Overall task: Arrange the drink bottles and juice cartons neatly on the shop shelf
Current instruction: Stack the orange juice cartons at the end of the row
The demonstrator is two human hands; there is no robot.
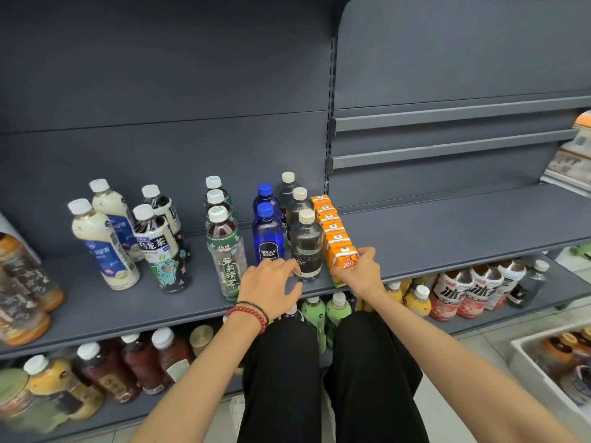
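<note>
Left hand [270, 282] open, fingers [281, 264] spread; right hand [363, 271] apparently pinches a carton [344, 261].

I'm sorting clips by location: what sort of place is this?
Probably a small shop or convenience store: grey metal shelves hold rows of drink bottles and orange juice cartons, with more bottles on the shelf below.

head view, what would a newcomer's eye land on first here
The bright row of orange juice cartons running front to back on the grey shelf, with the right hand gripping the front carton. Further left, two blue Bolsa Soda bottles stand out, the left hand open in front of them.
</note>
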